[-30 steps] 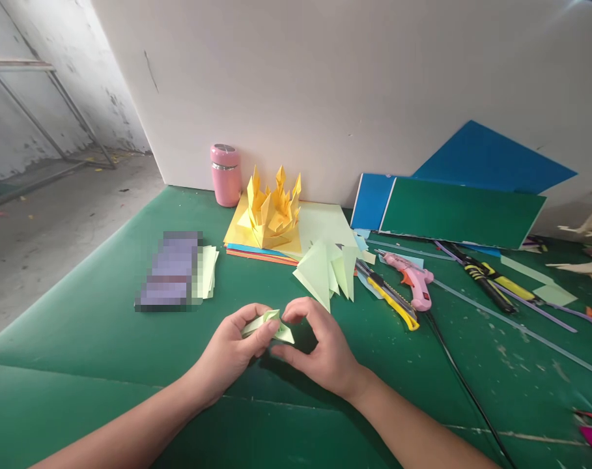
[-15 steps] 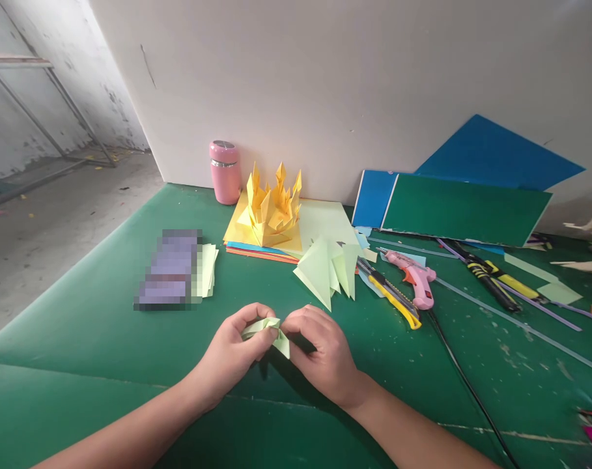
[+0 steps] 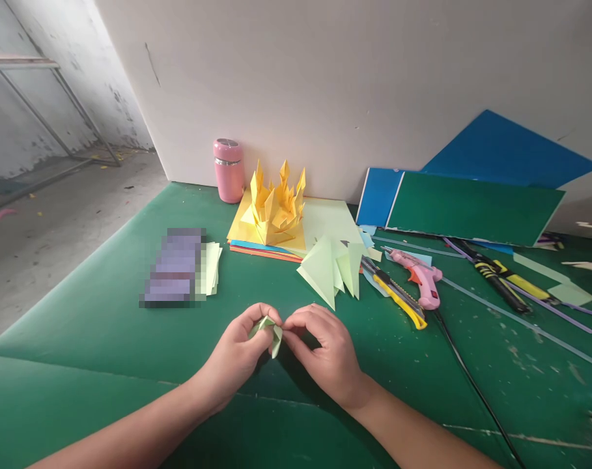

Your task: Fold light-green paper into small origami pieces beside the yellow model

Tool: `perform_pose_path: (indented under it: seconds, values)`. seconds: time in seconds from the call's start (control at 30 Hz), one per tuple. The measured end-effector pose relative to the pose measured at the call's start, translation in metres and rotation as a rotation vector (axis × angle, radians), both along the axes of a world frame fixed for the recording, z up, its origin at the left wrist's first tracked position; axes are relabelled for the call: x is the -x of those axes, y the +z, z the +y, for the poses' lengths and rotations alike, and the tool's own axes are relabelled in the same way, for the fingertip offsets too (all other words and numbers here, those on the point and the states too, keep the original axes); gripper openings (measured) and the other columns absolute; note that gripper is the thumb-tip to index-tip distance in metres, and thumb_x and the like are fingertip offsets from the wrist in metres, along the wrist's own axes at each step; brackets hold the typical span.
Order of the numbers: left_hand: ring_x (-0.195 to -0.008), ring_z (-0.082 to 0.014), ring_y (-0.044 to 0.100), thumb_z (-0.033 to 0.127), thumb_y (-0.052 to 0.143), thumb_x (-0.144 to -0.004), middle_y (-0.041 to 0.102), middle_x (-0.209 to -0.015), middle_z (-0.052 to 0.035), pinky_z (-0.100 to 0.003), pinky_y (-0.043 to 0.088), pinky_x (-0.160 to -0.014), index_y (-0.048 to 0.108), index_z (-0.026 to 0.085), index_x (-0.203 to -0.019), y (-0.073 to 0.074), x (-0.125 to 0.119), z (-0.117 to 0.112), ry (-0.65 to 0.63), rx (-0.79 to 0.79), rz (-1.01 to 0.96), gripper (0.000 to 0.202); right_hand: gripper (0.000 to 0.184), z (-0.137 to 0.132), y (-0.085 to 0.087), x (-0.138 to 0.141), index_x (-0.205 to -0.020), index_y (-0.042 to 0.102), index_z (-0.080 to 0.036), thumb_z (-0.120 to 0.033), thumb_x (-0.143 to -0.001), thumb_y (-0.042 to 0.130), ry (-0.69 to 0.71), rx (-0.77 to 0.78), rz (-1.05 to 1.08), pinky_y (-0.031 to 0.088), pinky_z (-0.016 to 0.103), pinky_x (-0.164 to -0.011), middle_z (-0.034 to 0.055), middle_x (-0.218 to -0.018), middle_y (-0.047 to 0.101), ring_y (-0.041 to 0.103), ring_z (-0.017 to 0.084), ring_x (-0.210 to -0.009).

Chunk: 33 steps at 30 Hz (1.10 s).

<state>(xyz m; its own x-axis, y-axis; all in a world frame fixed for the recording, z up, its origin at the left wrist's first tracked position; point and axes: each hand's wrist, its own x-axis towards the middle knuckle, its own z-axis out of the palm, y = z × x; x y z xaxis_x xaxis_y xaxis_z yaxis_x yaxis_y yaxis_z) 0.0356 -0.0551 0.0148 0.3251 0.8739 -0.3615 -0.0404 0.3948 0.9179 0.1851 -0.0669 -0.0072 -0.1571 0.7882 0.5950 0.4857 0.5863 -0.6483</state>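
Note:
My left hand (image 3: 244, 348) pinches a small piece of folded pale-green paper (image 3: 276, 342) between thumb and fingers, above the front part of the table. At the paper's right edge, my right hand (image 3: 322, 352) is closed with thumb and forefinger in a pinch; its fingertips partly hide what they grip. Several folded pale-green paper pieces (image 3: 320, 272) lie just beyond the hands. Behind them an orange-yellow folded-paper crown (image 3: 275, 215) stands on a stack of coloured paper sheets (image 3: 332, 218).
A pink flask (image 3: 230, 179) stands by the wall. On the left lie a blurred purple object (image 3: 173, 267) and paper slips (image 3: 212, 268). To the right are a yellow utility knife (image 3: 398, 299), a pink glue gun (image 3: 425, 280) with its cord, and leaning boards (image 3: 476, 208).
The folded paper has turned and shows a narrower shape between my fingers. My right fingertips have come against its right edge. The view has shifted slightly.

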Motion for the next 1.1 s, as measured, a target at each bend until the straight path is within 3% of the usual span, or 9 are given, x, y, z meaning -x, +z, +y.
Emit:
perform_pose_path:
  seconds: [0.23,0.47,0.7,0.87,1.1]
  values:
    - [-0.058,-0.0102,0.040,0.040,0.068,-0.070,0.051,-0.062,0.0045,-0.021,0.029,-0.054,0.056,0.018,-0.086,0.0010,0.0008,0.0001,0.055,0.008,0.043,0.029,0.013,0.0003,0.0010,-0.0015,-0.076,0.060,-0.021,-0.021,-0.089,0.057,-0.014,0.020,0.011,0.046,0.027,-0.059,0.0001,-0.068,0.062,0.057,0.014,-0.063]
    - [-0.057,-0.0103,0.041,0.036,0.069,-0.068,0.053,-0.064,0.0029,-0.022,0.033,-0.055,0.055,0.017,-0.067,0.0045,-0.0002,-0.0008,0.067,0.013,0.006,0.024,0.014,0.0003,0.0013,-0.0011,-0.075,0.059,-0.021,-0.021,-0.089,0.056,-0.015,0.005,0.000,0.046,0.026,-0.058,0.0002,-0.067,0.063,0.057,0.014,-0.062]
    - [-0.059,-0.0099,0.044,0.039,0.074,-0.067,0.056,-0.066,0.0020,-0.022,0.036,-0.058,0.059,0.016,-0.072,0.0026,-0.0009,0.0001,0.094,0.046,-0.092,0.028,0.012,0.0009,0.0020,-0.0016,-0.078,0.060,-0.021,-0.019,-0.089,0.056,-0.024,0.009,0.019,0.047,0.027,-0.059,0.0003,-0.069,0.064,0.058,0.014,-0.063]
    - [-0.060,-0.0101,0.048,0.032,0.079,-0.061,0.057,-0.067,0.0033,-0.023,0.039,-0.062,0.061,0.017,-0.082,0.0040,-0.0001,0.0007,0.146,0.095,-0.112,0.031,0.009,0.0021,0.0006,-0.0033,-0.089,0.063,-0.022,-0.018,-0.088,0.056,-0.014,-0.019,0.006,0.049,0.028,-0.059,0.0010,-0.073,0.068,0.060,0.015,-0.064]
    - [-0.057,-0.0099,0.046,0.032,0.074,-0.065,0.054,-0.060,0.0040,-0.021,0.036,-0.057,0.056,0.018,-0.072,0.0037,0.0009,-0.0005,0.117,0.015,-0.040,0.024,0.006,0.0015,0.0012,-0.0043,-0.091,0.064,-0.022,-0.020,-0.086,0.060,0.023,-0.047,0.018,0.050,0.029,-0.059,0.0014,-0.075,0.069,0.061,0.016,-0.066]
